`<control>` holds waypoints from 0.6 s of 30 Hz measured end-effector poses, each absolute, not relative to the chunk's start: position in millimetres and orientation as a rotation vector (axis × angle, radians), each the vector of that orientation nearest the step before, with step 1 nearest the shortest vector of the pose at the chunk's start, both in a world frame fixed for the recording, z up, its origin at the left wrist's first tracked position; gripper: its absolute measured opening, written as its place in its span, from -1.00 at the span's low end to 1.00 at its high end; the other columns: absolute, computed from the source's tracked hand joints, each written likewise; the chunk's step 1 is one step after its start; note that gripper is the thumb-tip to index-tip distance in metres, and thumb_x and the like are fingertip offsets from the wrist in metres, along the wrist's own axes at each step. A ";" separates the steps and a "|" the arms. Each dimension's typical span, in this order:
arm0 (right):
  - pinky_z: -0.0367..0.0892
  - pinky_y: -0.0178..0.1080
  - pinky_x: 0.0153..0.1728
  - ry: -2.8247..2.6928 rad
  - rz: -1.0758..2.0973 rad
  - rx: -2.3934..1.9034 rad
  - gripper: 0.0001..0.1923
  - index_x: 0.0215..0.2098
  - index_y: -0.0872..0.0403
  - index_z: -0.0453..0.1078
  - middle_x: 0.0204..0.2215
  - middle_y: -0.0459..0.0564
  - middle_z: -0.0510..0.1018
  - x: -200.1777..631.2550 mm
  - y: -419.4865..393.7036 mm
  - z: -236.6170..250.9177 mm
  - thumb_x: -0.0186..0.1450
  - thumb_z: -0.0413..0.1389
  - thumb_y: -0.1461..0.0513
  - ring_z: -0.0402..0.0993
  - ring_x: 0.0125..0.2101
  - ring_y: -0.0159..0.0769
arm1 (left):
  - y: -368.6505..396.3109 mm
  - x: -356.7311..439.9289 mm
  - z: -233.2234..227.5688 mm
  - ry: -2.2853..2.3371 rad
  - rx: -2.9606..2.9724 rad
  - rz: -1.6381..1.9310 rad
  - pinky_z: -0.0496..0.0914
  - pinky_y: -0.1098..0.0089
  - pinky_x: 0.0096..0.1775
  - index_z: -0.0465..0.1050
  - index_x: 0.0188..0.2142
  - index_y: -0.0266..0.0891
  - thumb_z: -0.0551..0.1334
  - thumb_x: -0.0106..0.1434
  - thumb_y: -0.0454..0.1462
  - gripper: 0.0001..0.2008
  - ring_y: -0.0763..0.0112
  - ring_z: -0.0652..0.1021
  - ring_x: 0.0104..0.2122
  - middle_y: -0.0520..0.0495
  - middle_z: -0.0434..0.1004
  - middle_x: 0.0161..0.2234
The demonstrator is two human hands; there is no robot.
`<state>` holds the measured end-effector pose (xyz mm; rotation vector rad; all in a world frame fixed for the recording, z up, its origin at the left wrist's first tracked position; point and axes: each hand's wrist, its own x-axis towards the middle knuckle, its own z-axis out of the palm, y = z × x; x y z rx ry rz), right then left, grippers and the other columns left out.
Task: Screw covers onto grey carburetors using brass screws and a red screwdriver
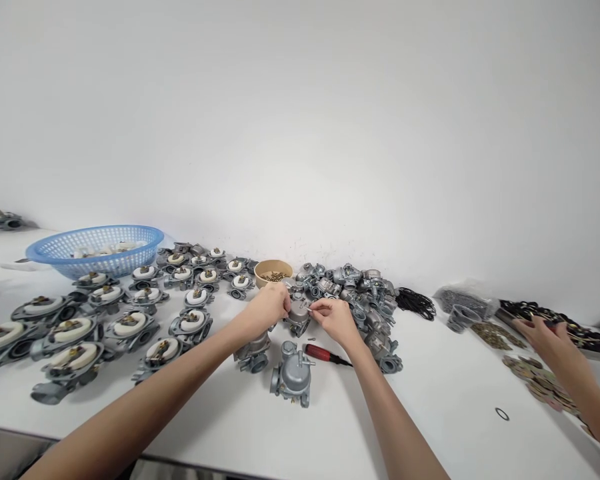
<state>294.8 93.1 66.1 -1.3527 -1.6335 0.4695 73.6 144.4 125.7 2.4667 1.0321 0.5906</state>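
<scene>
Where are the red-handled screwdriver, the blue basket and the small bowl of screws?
red-handled screwdriver (319, 353), head view, on the red handle.
blue basket (55, 246), head view, on the near rim.
small bowl of screws (270, 265), head view, on the tan rim.

Left hand (269, 305) and right hand (336, 319) hold a grey carburetor (298, 313) above the white table (445, 393).

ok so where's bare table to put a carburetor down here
The widest free patch of white table lies right of the red screwdriver, out to the small black ring. The near edge in front of the finished carburetor is bare too. It is crowded left with float assemblies and behind the hands with the carburetor pile.
</scene>
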 end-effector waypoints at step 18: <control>0.60 -0.10 -0.19 -1.644 0.450 -1.333 -0.85 -0.35 0.02 0.62 -0.34 0.04 0.74 292.7 88.5 69.4 0.23 0.18 0.22 0.72 -0.30 -0.08 | 140.6 76.4 129.9 1.123 2.465 0.567 0.43 0.40 -0.34 0.66 -0.45 -0.29 0.22 0.09 -0.52 -0.77 0.28 0.62 -0.37 -0.12 0.69 -0.39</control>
